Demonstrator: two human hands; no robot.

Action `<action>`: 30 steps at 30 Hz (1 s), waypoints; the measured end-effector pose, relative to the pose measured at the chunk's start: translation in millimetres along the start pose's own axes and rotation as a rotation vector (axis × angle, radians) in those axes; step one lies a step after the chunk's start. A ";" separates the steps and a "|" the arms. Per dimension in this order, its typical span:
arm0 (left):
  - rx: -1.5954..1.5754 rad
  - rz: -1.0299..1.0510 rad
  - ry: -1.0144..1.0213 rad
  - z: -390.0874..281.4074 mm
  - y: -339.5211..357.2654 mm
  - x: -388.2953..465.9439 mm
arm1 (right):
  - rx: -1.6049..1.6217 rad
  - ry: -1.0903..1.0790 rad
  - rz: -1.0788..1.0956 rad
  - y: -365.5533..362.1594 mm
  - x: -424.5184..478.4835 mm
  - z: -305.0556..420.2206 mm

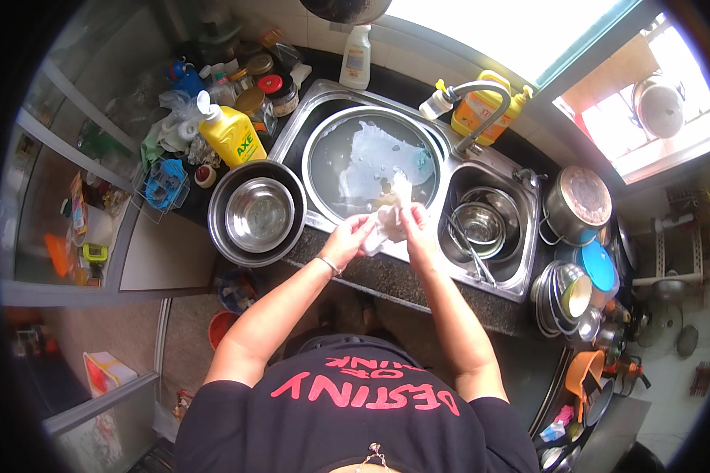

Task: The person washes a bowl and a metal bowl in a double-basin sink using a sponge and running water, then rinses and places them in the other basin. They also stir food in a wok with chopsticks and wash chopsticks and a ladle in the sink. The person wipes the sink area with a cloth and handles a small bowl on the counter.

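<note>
A limp, wet-looking white piece [384,227], perhaps cloth or soft food, is stretched between my two hands. My left hand [344,241], with a bracelet on its wrist, pinches its lower left part. My right hand [418,233] grips the right side, and one end sticks up past the fingers. Both hands are above the near rim of a large round metal basin [306,168] of water, which sits in the left bowl of a steel double sink [284,139]. Window light glares off the water.
Left of the sink, a steel bowl [259,214] rests inside a larger one [216,227], beside a yellow AXE pump bottle [232,137]. A curved faucet [497,112] rises between the sink bowls. Several bowls [479,223] and tongs [472,251] lie in the right bowl. Pots [580,201] crowd the right.
</note>
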State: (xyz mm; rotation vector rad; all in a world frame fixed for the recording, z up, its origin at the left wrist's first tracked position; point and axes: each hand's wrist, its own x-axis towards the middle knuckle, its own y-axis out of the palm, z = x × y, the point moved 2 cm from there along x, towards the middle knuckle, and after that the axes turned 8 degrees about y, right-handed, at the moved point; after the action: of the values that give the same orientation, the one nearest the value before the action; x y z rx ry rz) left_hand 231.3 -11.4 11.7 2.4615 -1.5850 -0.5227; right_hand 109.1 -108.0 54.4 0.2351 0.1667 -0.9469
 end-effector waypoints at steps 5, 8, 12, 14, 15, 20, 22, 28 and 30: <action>0.103 -0.203 0.101 -23.7 3.8 58.4 | -0.188 -0.120 -0.299 -85.6 92.1 7.4; 0.806 -0.233 0.208 -2.3 -5.8 81.9 | -0.811 -0.362 -0.592 -137.4 133.4 15.6; 1.199 -0.188 0.273 24.0 1.4 92.3 | -1.032 -0.500 -0.558 -186.0 172.9 24.0; 1.416 -0.168 0.455 34.0 5.8 97.6 | -1.057 -0.501 -0.449 -188.3 175.8 29.6; 1.450 -0.111 0.385 39.8 9.3 103.8 | -1.110 -0.485 -0.393 -193.0 177.1 21.9; 1.540 0.126 -0.094 62.0 6.5 127.3 | -1.164 -0.504 -0.310 -196.1 172.1 -29.0; 1.509 0.151 -0.164 57.9 1.9 130.5 | -1.103 -0.506 -0.278 -170.9 159.3 -13.7; 0.659 -0.135 0.176 -17.6 25.5 174.1 | -0.475 -0.163 0.121 -96.2 173.7 -50.1; 0.145 -0.085 0.076 -51.1 46.0 174.4 | -0.162 0.028 0.090 -78.9 196.3 -67.2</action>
State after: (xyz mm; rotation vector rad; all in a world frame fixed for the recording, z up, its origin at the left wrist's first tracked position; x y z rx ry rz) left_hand 277.0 -191.1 39.0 2.6303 -1.5459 -0.3319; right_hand 154.8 -287.4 -67.9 0.1051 0.2551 -0.8363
